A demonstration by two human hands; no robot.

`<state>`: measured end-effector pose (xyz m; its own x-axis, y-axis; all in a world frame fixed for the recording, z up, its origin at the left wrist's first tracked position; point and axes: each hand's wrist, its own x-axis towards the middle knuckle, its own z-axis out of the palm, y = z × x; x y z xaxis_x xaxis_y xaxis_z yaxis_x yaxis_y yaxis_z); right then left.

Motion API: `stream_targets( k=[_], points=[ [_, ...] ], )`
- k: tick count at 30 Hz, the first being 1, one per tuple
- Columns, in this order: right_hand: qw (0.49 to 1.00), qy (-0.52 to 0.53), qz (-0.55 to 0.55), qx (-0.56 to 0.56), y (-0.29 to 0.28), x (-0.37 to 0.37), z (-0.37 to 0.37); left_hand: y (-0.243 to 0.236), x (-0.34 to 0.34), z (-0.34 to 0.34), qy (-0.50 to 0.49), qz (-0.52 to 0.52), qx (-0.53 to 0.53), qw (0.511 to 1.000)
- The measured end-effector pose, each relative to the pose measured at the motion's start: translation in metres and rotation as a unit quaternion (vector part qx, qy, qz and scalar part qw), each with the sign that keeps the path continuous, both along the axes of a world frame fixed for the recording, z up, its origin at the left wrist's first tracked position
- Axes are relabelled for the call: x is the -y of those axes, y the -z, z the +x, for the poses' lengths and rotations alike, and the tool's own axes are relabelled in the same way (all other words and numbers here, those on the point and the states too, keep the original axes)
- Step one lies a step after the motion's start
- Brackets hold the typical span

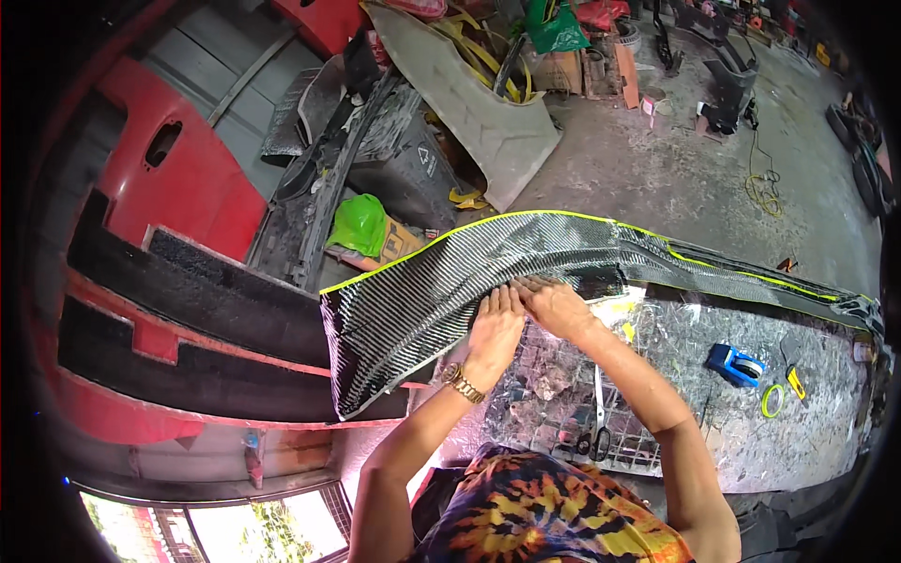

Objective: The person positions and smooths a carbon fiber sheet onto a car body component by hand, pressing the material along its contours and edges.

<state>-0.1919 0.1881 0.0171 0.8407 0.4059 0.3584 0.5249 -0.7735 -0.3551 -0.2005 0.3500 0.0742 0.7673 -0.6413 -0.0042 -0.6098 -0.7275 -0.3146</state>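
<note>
A sheet of black-and-silver woven carbon-fibre cloth lies over a long curved part, with bright yellow-green tape along its far edge. My left hand, with a gold watch at the wrist, rests its outstretched fingers on the near side of the cloth. Beside it, my right hand presses down with extended fingers, its tips close to the left hand's. Neither hand grasps anything. The covered part runs on to the far right, where a narrower strip of cloth shows.
On the stained worktable are scissors, a blue tape dispenser, a green tape roll and a yellow utility knife. Red panels with black sections stand at left. A grey panel leans beyond the bench.
</note>
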Motion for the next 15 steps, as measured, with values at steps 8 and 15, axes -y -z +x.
stream_targets(
  k=[8, 15],
  points=[
    [1.0, 0.014, 0.008, -0.008, -0.006, 0.003, -0.003, 0.007, -0.038, -0.006, 0.014, -0.006, 0.05, 0.999],
    [0.998, 0.028, -0.013, -0.06, -0.016, 0.001, -0.003, -0.023, -0.078, -0.031, -0.023, 0.042, 0.047, 0.998]
  ],
)
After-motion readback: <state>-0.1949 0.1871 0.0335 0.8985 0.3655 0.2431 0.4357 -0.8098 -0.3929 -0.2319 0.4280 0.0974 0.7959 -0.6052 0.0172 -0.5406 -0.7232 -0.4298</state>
